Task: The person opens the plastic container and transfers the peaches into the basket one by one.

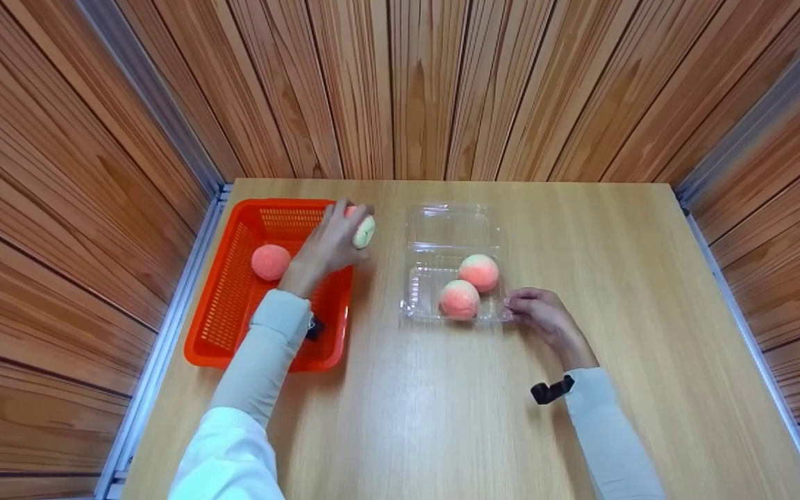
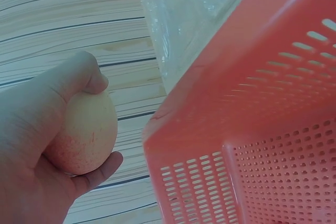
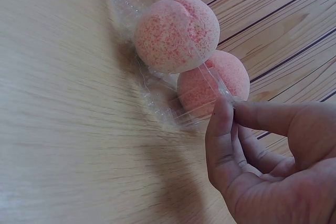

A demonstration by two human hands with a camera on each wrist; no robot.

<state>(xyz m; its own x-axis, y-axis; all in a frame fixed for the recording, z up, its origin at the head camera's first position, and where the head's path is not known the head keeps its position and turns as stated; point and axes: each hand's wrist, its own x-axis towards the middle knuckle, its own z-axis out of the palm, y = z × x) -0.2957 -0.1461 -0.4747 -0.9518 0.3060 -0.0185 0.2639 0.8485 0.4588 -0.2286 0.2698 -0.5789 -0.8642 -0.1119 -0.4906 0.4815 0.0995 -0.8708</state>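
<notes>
My left hand (image 1: 330, 239) grips a peach (image 1: 364, 232) above the right rim of the orange basket (image 1: 195, 347). In the left wrist view the thumb and fingers curl round that pale, pink-flushed peach (image 2: 89, 135). Another peach (image 1: 271, 262) lies inside the basket. Two more peaches, a rear one (image 1: 479, 272) and a front one (image 1: 460, 300), sit in the clear plastic clamshell box (image 1: 422, 281), whose lid (image 1: 452, 226) is folded back. My right hand (image 1: 546, 316) pinches the box's front right corner between thumb and forefinger, as the right wrist view shows.
The basket stands at the left of the wooden table (image 1: 400, 430), with the box to its right. A wood-plank wall (image 1: 414, 90) rises behind the table, and more planks flank both sides. A black strap device (image 1: 551, 390) is on the right wrist.
</notes>
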